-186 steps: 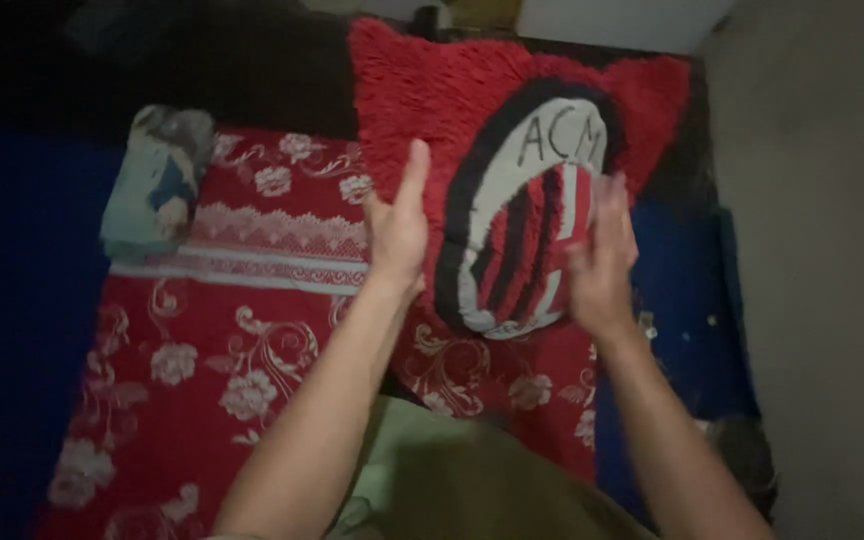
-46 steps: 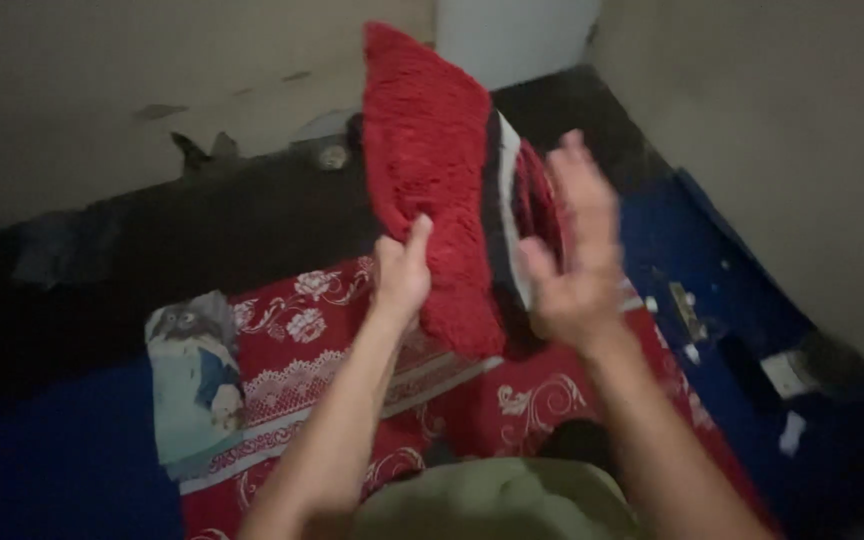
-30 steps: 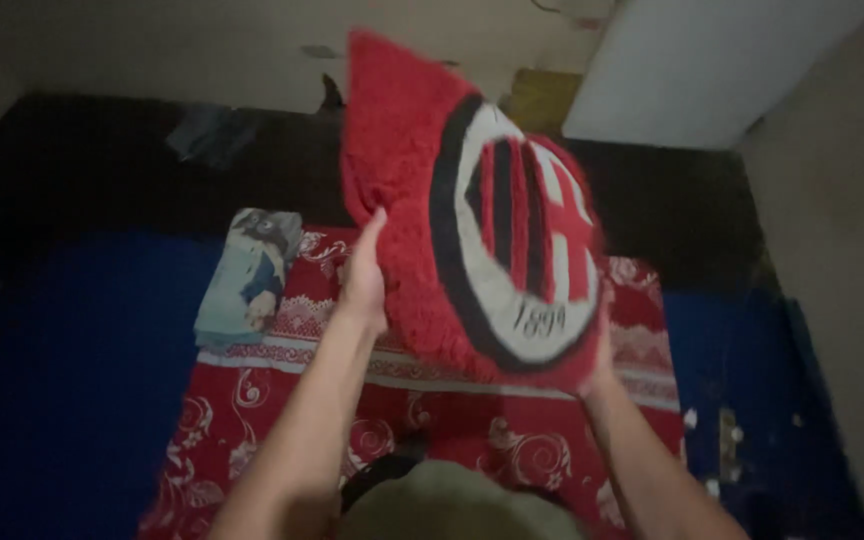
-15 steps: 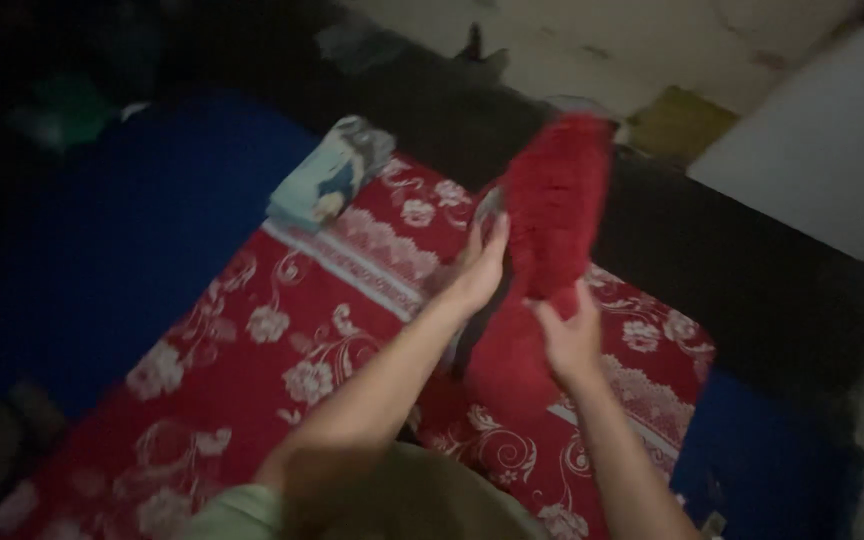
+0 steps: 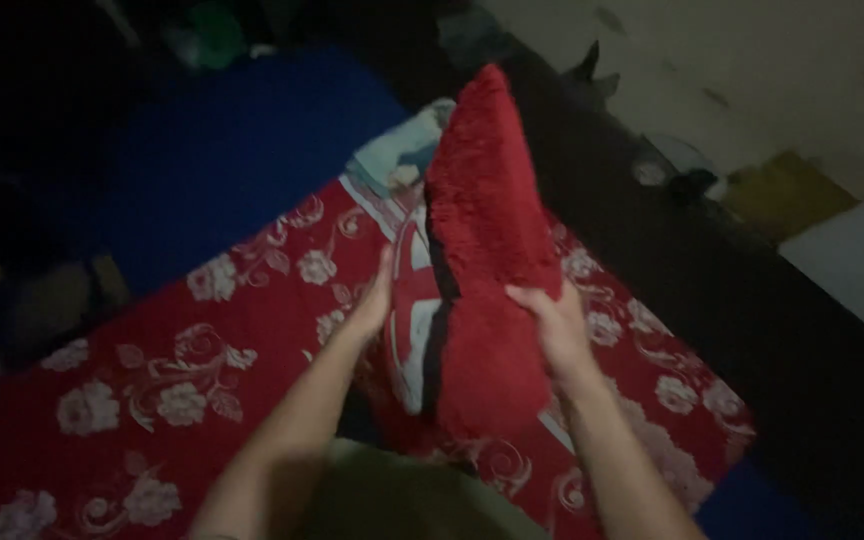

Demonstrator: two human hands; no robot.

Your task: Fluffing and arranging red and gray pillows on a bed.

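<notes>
A blue mat lies left. The left hand presses the crest side of a red shaggy pillow, held edge-on above a red floral sheet. The right hand has its fingers wrapped around the fuzzy side.

No packages, labels, signs or screens can be made out in the head view. Nearest candidate: a round emblem in red, white and black stripes on the face of the shaggy red cushion, seen edge-on; its details are too dim and blurred to resolve
</notes>
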